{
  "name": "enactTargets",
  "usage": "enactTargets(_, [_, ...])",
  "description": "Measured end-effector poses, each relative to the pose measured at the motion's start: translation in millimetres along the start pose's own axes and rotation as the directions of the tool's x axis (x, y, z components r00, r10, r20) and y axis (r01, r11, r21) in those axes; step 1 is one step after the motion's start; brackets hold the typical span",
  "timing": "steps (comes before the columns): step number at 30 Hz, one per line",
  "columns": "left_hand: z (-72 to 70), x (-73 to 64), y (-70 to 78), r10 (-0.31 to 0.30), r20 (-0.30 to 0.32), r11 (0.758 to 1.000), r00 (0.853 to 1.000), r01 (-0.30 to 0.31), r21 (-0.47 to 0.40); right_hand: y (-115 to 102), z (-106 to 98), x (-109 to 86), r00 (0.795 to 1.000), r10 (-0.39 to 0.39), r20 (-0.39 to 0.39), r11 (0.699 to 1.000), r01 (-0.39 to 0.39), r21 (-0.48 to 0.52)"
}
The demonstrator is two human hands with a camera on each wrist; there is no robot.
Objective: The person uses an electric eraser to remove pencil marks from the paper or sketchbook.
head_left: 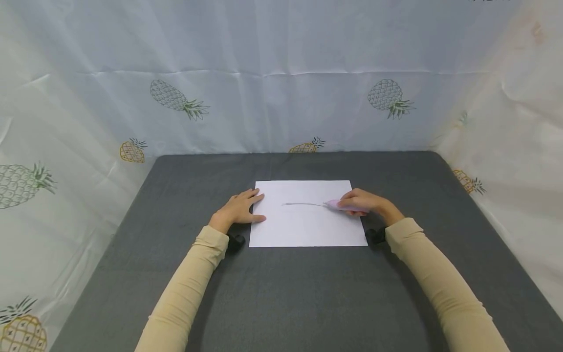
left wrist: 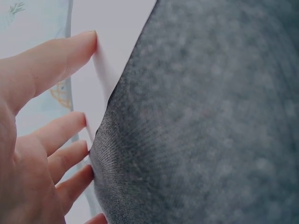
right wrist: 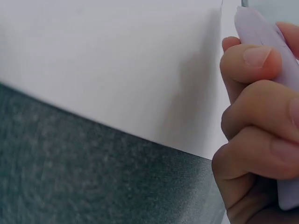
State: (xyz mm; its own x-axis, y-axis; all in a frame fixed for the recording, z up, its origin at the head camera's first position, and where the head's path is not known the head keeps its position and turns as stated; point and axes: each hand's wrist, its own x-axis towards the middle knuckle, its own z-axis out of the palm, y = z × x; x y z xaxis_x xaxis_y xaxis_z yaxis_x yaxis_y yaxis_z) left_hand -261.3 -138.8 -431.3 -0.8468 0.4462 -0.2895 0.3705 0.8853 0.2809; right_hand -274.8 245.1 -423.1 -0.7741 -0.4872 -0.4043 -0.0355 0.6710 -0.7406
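Observation:
A white sheet of paper (head_left: 303,230) lies on the dark grey table, with a thin, long grey line (head_left: 301,204) running across its middle, doubled toward the left. My left hand (head_left: 238,209) rests at the sheet's left edge with fingers spread; thumb and fingertips touch the paper in the left wrist view. In my right hand (head_left: 362,201) is a thick, lavender pen-shaped tool (right wrist: 261,32), gripped with curled fingers over the sheet's right part. Its narrow tip points left and meets the line's right end. Whether that tip is a nib or a blade, I cannot tell.
Dark grey cloth covers the table (head_left: 290,298) around the sheet. A pale curtain with printed pineapples (head_left: 272,112) hangs behind it and along both sides. Black straps (head_left: 375,236) sit at both wrists, below the rolled beige sleeves (head_left: 440,283).

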Motion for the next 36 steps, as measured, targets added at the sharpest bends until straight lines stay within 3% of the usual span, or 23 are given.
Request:
enactTargets(17, [1.1,1.6,-0.4,-0.011,-0.006,1.0,1.0,0.011,-0.024,-3,-1,9.9,0.997,0.075,0.032,0.997,-0.074,-0.035])
enactTargets(36, [3.0,3.2,-3.3,0.002,-0.025,1.0,1.0,-0.003,-0.03,-2,-5,11.5,0.993,0.107,0.043,0.993,-0.105,-0.045])
